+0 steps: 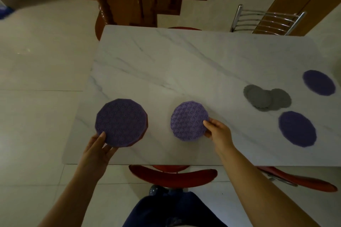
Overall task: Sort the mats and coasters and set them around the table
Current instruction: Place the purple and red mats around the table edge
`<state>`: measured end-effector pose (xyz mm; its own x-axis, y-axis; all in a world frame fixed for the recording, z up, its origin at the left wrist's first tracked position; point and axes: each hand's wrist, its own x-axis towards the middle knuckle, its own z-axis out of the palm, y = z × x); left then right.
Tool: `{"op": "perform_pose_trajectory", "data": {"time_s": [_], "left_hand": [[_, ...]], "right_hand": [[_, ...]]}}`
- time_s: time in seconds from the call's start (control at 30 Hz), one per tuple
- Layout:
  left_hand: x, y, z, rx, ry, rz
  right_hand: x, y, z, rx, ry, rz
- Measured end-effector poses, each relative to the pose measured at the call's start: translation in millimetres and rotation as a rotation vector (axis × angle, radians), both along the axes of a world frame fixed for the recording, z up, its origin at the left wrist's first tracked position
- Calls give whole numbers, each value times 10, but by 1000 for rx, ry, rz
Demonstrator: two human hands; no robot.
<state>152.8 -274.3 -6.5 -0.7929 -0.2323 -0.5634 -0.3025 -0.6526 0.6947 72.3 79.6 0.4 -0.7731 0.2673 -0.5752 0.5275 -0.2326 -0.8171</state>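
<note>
The light purple mat (189, 120) lies flat on the marble table (175, 64), near its front edge. The right hand (217, 132) pinches this mat's rim at 4 o'clock, thumb on top. At 9 o'clock from it, the left hand (100, 148) grips a dark purple mat (120, 122) at its 7 o'clock rim, thumb above and fingers beneath; a reddish edge shows under this mat's right rim. At 2 o'clock from the light mat, overlapping grey coasters (265, 98) form a cluster. A third purple mat (297, 128) lies at 3 o'clock, and a fourth purple mat (318, 82) lies beyond the coasters. A red chair (172, 176) stands at the table's 6 o'clock edge, a metal chair (265, 20) at 1 o'clock.
</note>
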Motion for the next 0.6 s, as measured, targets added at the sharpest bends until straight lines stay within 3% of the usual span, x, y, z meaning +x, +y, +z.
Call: {"op": "perform_pose_trajectory", "data": {"time_s": [0.23,0.43,0.6], "left_hand": [[3,67,2,1,24,-40],[20,181,-11,0,12,-69],[58,196,-34,-11,15,-72]], "right_hand": [[7,-93,-342,-41,-103,4],[4,-127,-446,354,-145,191],[-23,-171,-373,445,-82,257]]}}
